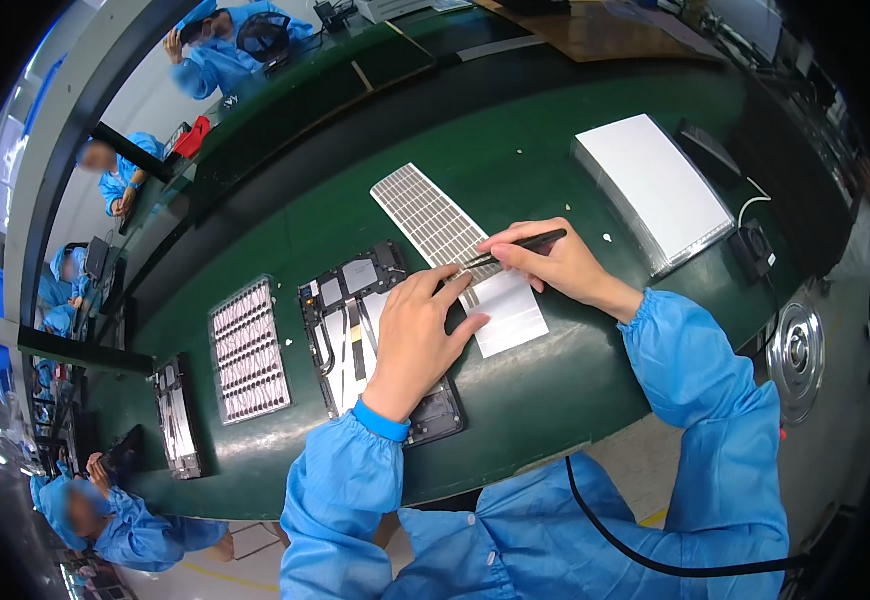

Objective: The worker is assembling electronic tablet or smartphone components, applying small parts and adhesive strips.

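Observation:
Black tweezers (540, 239) are pinched in my right hand (560, 265), their tips low over a sheet of small grey stickers (425, 205). The sheet lies at a slant on the green bench, its near end a blank white backing (510, 315). My left hand (420, 330) lies palm down with fingers stretched and somewhat apart, its fingertips touching the sheet beside the tweezer tips. Whether a sticker is between the tips is too small to tell. Under my left hand and wrist sits an opened black device casing (443, 415) with silver panels, partly covered.
A clear tray (250, 350) with rows of small cabled parts lies left, and another opened device (177, 420) beyond it. A stack of white sheets (655, 185) stands right, near a black adapter (753, 250). A black cable (645, 565) crosses my front. Co-workers in blue sit along the left.

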